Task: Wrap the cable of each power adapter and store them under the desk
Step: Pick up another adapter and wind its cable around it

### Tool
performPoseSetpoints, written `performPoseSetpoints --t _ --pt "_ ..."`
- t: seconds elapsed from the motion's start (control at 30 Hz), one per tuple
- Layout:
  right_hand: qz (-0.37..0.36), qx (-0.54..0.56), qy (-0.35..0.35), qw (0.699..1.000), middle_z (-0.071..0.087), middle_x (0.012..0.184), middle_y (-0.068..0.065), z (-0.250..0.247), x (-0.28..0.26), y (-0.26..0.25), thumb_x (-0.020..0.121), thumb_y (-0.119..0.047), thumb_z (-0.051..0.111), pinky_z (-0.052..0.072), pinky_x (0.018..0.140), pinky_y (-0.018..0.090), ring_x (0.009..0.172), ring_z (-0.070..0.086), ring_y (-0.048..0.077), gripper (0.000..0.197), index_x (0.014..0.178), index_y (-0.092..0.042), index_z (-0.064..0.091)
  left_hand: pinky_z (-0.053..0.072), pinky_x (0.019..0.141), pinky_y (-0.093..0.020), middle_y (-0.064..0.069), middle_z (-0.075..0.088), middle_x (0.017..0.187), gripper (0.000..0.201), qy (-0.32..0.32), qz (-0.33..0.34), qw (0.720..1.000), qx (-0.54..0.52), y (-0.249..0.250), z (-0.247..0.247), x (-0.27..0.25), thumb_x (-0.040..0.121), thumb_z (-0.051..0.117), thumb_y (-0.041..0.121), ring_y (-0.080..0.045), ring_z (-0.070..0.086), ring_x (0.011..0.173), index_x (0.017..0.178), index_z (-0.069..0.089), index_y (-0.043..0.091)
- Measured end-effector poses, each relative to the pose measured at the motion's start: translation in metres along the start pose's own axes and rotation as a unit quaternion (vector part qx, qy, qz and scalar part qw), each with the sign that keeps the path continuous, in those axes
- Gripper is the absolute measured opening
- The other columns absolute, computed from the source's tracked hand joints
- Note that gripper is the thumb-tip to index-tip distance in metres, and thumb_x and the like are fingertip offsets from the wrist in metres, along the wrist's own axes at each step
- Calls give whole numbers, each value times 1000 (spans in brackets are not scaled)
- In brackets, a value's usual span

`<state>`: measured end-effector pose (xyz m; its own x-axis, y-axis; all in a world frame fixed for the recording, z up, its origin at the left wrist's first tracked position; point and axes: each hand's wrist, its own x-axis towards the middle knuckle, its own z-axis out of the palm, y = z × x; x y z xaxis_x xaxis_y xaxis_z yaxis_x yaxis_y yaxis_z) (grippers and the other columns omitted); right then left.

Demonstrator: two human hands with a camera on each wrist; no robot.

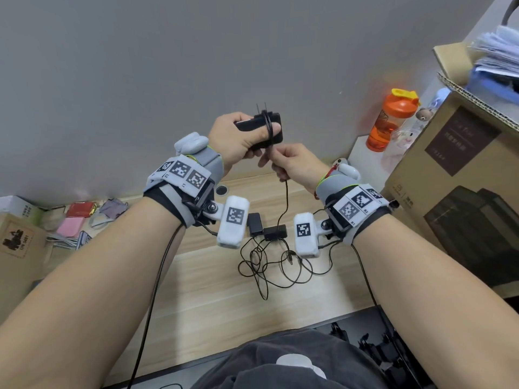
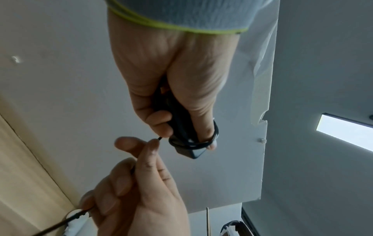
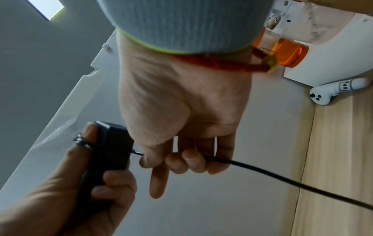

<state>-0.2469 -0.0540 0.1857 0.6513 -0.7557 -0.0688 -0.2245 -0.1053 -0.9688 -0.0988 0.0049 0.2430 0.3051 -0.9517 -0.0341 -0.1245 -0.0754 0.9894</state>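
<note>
The left hand (image 1: 236, 141) grips a black power adapter (image 1: 265, 127) up above the desk (image 1: 213, 282). The right hand (image 1: 292, 167) pinches its cable (image 1: 286, 203). Two more adapters (image 1: 266, 228) lie mid-desk.

Legible markings: "UN 3481" printed on the brown cardboard box (image 1: 15, 239) at the desk's left edge; handwritten "foo6" on a band round the white game controller (image 3: 335, 91) lying on the desk; print on the large carton (image 1: 460, 141) is too blurred to read
</note>
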Motion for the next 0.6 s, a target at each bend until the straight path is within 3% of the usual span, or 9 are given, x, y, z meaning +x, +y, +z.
performPoseSetpoints --t 0.17,0.33,0.47,0.6 --pt "4 -45 -51 998 31 58 -4 10 -5 -7 104 -29 46 31 56 28 54 29 15 31 99 -11 71 45 47 -25 -7 68 68 38 55 -5 998 21 -5 -10 10 72 87 28 -15 59 47 85 55 11" --pt "-14 -99 -48 994 24 62 3 6 -6 -17 101 -33 53 27 59 31 58 26 23 26 92 -22 75 42 43 -21 -5 70 72 44 65 -16 992 110 -18 -21 15 67 89 36 -12 61 45 87 57 13" --pt "-22 -97 -39 994 31 49 -14 0 -8 -26 97 -30 60 23 58 30 56 24 18 23 90 -14 76 46 51 -25 -3 72 75 50 58 -35 980 188 -27 -28 17 58 90 49 -14 64 50 84 57 20" --pt "-52 -65 1 997 40 49 -14 -8 -7 -34 94 -28 65 21 54 30 54 23 17 21 78 -19 76 51 50 -26 0 74 72 45 32 -31 959 279 -28 -31 13 59 88 48 -15 70 57 83 59 24"
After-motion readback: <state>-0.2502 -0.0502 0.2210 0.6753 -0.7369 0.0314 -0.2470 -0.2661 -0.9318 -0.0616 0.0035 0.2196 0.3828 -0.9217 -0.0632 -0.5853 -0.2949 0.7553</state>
